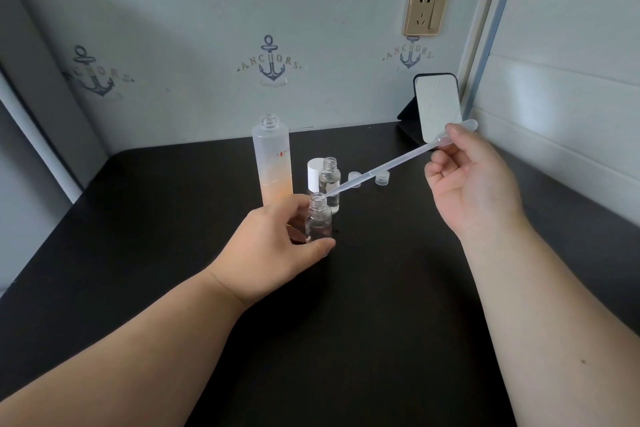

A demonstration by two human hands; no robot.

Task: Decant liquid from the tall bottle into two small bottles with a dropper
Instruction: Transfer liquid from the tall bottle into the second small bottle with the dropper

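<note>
Left hand [277,243]: fingers curled around the near small bottle [318,220], upright on the table [156,236], contents unclear. Right hand [474,181]: fingers pinch the dropper [391,165] bulb; tip at that bottle's mouth. Second small bottle [329,184] holds clear liquid. Tall bottle [273,160], uncapped, holds orange liquid in its lower part

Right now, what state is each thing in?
tall bottle: uncapped, upright, partly full
near small bottle: open, upright, held by left hand
far small bottle: open, holds clear liquid
dropper: tip at near bottle's mouth, bulb pinched by right hand
white cap: off, on table
</note>
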